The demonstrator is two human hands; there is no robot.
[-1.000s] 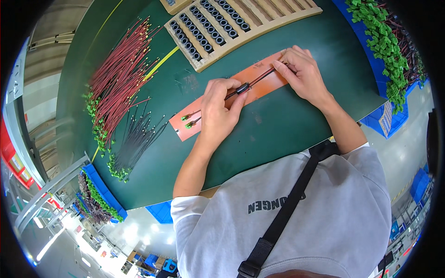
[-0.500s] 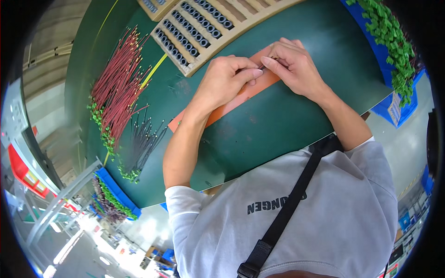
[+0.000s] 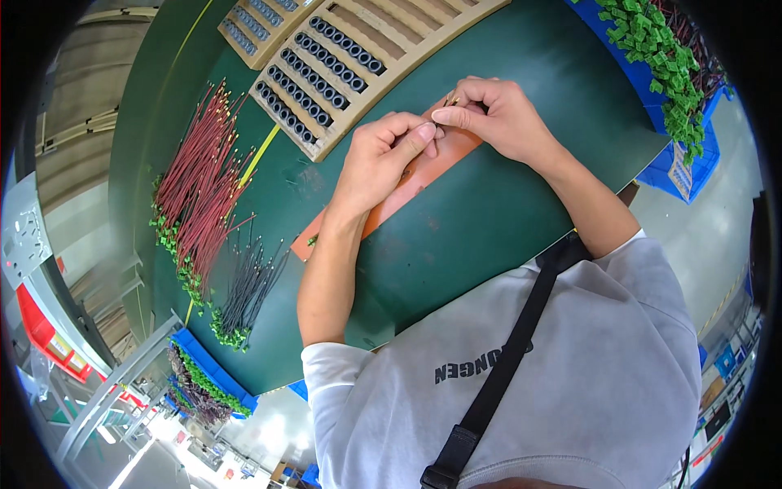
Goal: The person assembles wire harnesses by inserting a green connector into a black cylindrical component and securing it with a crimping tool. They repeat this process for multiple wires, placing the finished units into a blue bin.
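My left hand (image 3: pixel 376 163) and my right hand (image 3: pixel 503 122) meet above an orange strip (image 3: pixel 444 165) on the green table (image 3: pixel 497 208). Both are closed, thumbs pressed against fingers in a pinch. Whatever lies between the left fingertips is covered by them. Tiny dark and gold-coloured bits show at the right fingertips, too small to name. The fingertips of the two hands almost touch. To the left of my left forearm lie a bundle of red wires (image 3: pixel 199 183) with green connectors at one end and a smaller bunch of black wires (image 3: pixel 254 281).
Beyond my hands stands a wooden tray (image 3: pixel 366 104) with rows of dark round parts and some bare slots. A smaller tray (image 3: pixel 259 59) adjoins it. Blue bins with green-connector wires hang at the right edge (image 3: pixel 639 106) and lower left edge (image 3: pixel 213 368). A yellow line crosses the table.
The whole view has shifted, with the trays and wire bundles lower in the picture. Both hands stay pinched close together over the orange strip; a thin dark piece seen between them before is now mostly hidden.
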